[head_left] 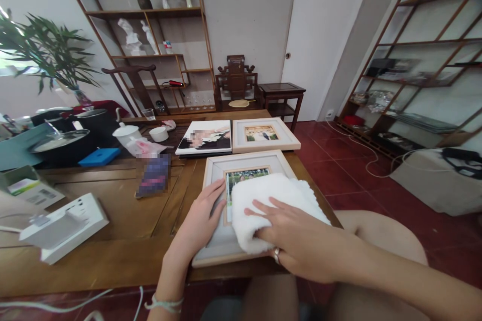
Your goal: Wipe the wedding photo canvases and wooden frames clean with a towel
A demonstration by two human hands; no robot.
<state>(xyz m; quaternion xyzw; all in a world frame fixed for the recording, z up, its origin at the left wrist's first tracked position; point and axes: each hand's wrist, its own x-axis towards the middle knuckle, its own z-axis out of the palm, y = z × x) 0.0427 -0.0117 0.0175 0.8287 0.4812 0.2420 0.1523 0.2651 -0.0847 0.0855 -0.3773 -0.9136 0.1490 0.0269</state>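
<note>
Stiff frame (231,195), soft cloth (273,186)

The frame lies on the surface (128,256): my left grip (199,216) spread along its left side, right grip (297,236) clutching cloth over its right half. I'd hold opposite rims (206,169) (probably fragile).

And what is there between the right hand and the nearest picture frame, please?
In the head view, a white cloth lies between the right hand and the nearest picture frame.

Fluffy, rough-textured cloth (276,188), smooth matt wooden picture frame (216,261), glossy wooden table (124,210).
</note>
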